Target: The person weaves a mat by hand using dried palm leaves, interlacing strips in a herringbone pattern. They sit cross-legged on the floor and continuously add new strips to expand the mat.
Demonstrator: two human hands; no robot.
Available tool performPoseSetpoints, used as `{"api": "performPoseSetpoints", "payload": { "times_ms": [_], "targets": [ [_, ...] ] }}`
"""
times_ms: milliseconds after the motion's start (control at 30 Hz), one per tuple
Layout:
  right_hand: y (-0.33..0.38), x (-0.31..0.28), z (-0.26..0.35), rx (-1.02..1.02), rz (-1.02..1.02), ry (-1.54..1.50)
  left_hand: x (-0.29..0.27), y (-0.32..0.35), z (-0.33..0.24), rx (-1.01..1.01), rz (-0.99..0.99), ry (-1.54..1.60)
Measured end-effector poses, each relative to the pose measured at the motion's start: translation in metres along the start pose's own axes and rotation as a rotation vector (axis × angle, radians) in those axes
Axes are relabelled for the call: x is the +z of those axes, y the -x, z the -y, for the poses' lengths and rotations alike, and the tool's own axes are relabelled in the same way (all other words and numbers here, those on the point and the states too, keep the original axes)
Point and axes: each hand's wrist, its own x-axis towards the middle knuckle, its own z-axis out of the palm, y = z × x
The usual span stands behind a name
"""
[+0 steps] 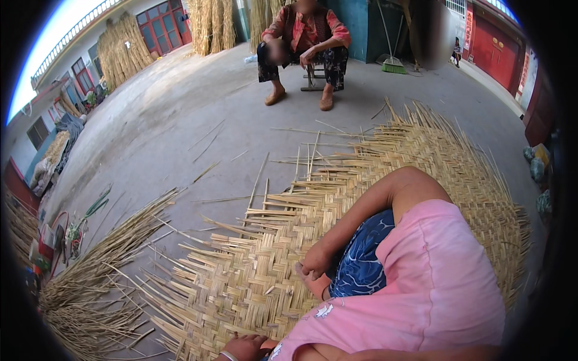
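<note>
A large woven straw-coloured mat lies under me and stretches toward the far right, loose strip ends sticking out along its edges. My left hand, a pale bracelet at its wrist, rests low on the mat near its close left edge. Its fingers look curled on the strips, but what they hold is hidden. Farther up, my right hand sits beside my bare foot. Those fingers are bent and pressed down at the weave; anything in them is too small to make out. My knee in blue shorts is between my arms.
A heap of loose split strips spreads at the left, with a tangle of green cord beside it. Beyond the mat, a person sits on a low stool. A green broom and upright straw bundles stand farther back.
</note>
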Motion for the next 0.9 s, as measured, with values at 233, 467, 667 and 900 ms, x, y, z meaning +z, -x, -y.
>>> {"api": "performPoseSetpoints", "payload": {
  "times_ms": [233,467,667,900],
  "targets": [
    [0.002,0.004,-0.002,0.003,0.002,0.002,-0.001,-0.003,-0.001,-0.043,0.057,0.025],
    [0.004,-0.012,0.014,-0.025,-0.038,-0.073,0.010,0.010,0.023,-0.098,-0.017,0.017],
    [0.023,-0.030,0.037,0.125,-0.063,-0.418,0.011,0.005,0.047,-0.204,-0.156,0.337],
    [0.021,-0.064,0.096,0.105,-0.040,-0.535,0.051,0.033,0.057,-0.279,-0.167,0.436]
  ]
}}
